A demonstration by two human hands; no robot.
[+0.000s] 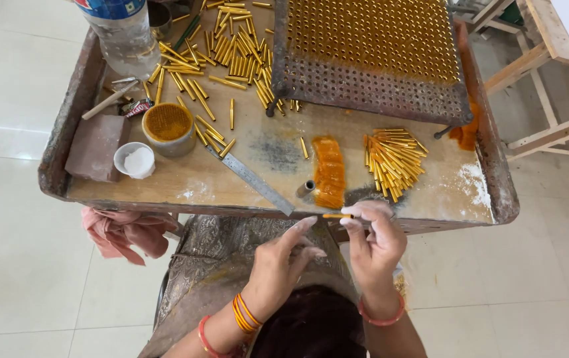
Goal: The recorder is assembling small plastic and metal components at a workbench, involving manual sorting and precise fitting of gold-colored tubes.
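Note:
My right hand [377, 242] pinches a thin orange stick [336, 216] just off the near edge of the worn tray table [65, 176]. My left hand [281, 262] holds nothing; its fingers are spread, and its index fingertip reaches toward the stick's left end. Both hands are dusted with white powder. A heap of orange sticks [329, 171] lies on the table just beyond my hands, with a small metal cylinder [306, 189] beside it. A fan of gold tubes [394, 160] lies to the right of the heap.
A perforated metal rack [371, 86] filled with gold tubes stands at the far right. Loose gold tubes [221, 56], a metal ruler [251, 179], a round tin [168, 126], a white powder cup [135, 160], a pink block [95, 147] and a plastic bottle [125, 36] lie left. Wooden frames [536, 73] stand right.

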